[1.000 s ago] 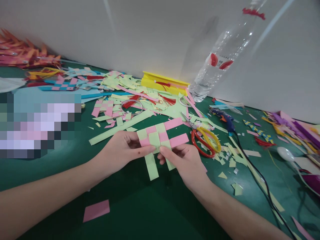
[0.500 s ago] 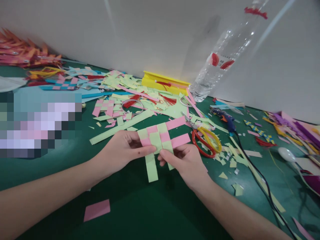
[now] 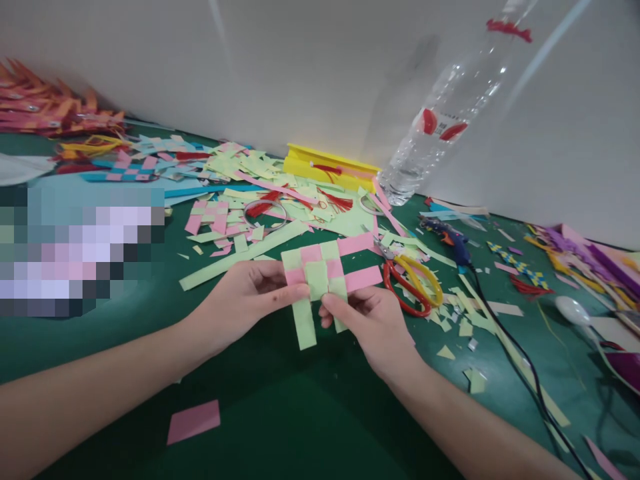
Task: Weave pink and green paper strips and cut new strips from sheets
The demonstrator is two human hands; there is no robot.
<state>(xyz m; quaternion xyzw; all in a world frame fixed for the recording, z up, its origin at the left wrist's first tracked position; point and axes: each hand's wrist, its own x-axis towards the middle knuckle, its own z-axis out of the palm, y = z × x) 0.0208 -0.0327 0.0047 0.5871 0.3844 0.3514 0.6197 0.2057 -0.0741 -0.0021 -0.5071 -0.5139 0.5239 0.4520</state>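
Left hand: our left hand pinches the woven paper piece at its left side, thumb on top.
Right hand: our right hand grips its lower right corner, thumb near the left thumb.
Woven piece: between our fingertips, pink strips reaching right above the right fingers.
Scissors: just right of our right fingers.
Pink paper rectangle: below our left fingers, on the green table.

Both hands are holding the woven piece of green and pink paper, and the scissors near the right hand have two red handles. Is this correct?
Not fully: the handles of the scissors are not both red. The head view shows one red and one yellow. The scissors do lie near the right hand, and it and the left hand hold the woven paper.
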